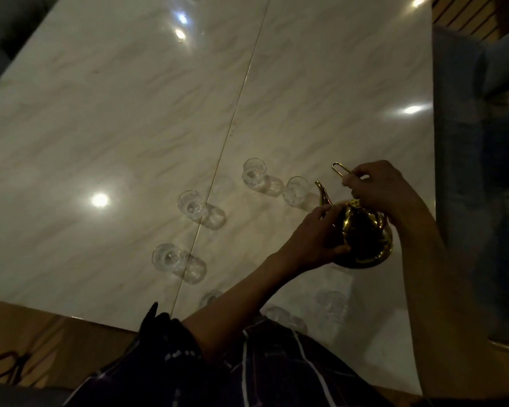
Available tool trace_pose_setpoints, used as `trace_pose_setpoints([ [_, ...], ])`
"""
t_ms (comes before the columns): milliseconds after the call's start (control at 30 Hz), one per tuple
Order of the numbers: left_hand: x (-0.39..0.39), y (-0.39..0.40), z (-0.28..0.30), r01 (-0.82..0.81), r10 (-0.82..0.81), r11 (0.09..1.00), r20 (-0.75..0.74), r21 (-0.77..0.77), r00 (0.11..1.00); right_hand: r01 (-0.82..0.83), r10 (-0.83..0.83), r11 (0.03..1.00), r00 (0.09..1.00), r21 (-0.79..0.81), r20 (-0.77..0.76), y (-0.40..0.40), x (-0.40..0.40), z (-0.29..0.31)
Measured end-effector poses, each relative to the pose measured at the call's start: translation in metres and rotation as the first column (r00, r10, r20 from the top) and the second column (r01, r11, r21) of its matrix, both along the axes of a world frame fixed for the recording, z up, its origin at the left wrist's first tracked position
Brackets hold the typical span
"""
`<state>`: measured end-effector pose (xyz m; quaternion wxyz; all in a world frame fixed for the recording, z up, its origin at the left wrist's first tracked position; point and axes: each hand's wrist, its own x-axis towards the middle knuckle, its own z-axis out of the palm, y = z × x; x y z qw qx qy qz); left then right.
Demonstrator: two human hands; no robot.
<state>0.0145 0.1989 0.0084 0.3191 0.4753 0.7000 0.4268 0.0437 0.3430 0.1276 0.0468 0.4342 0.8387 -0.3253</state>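
A shiny gold teapot (365, 239) stands on the glossy marble table (130, 113) at the lower right, its curved spout pointing up and left. My left hand (312, 239) grips the pot's left side, thumb low on the body. My right hand (382, 186) is above the pot and pinches its thin wire handle, whose loop sticks out to the upper left. Several small clear glass cups stand on the table: one (254, 171) behind the pot, one (296, 188) beside the spout, one (191, 202) and one (166, 257) to the left.
More glass cups (331, 302) stand near the table's front edge, partly hidden by my left forearm. A thin seam runs down the table's middle. A grey upholstered seat (467, 171) borders the right edge. Wooden floor lies below the front edge.
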Motion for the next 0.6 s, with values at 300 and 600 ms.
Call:
trace_pose_setpoints([
  [300,0.001,-0.004,-0.007,-0.023,0.022,0.999,-0.029,-0.046,0.999,0.018,-0.02,0.999,0.999,-0.026,-0.045,-0.005,0.006,-0.007],
  [600,0.027,-0.009,-0.007,0.059,-0.062,0.998,-0.086,-0.037,0.994,0.088,-0.096,0.992,0.991,-0.091,-0.094,-0.009,0.059,-0.009],
])
